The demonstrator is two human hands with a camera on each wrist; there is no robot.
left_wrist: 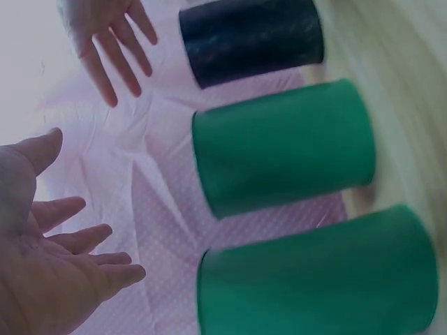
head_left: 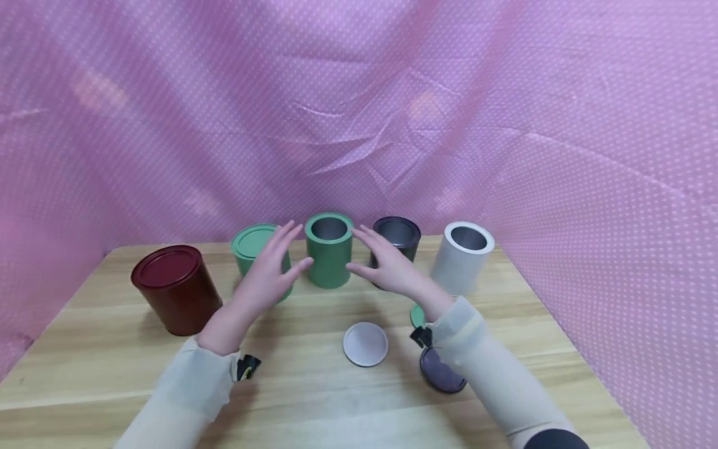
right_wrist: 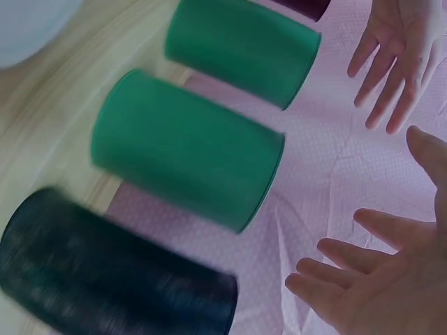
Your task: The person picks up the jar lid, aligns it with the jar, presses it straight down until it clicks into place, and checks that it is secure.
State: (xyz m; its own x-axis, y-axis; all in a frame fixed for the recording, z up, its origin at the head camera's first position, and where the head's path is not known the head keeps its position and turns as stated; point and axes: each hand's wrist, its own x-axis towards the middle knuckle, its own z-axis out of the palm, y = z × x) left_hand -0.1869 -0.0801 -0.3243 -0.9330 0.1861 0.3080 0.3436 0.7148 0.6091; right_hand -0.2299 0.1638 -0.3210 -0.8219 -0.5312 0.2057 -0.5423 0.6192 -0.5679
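Note:
Both hands hover above the table with fingers spread and nothing held. My left hand (head_left: 272, 269) is in front of a lidded green can (head_left: 254, 241), thumb toward the middle. My right hand (head_left: 391, 265) is in front of a black can (head_left: 399, 232) that stands uncovered. Between the hands stands an uncovered green can (head_left: 329, 265), with its grey inside showing. In the left wrist view, a gap separates the left fingers (left_wrist: 82, 239) from both green cans. The right wrist view likewise shows the right fingers (right_wrist: 349, 255) apart from the cans.
A dark red can (head_left: 178, 293) with its lid on stands at left, an uncovered white can (head_left: 461, 262) at right. Nearer lie a white lid (head_left: 365, 344), a dark purple lid (head_left: 442, 373) and a green lid (head_left: 417, 316), partly behind the right wrist. Pink dotted cloth (head_left: 359, 125) surrounds the wooden table (head_left: 303, 399).

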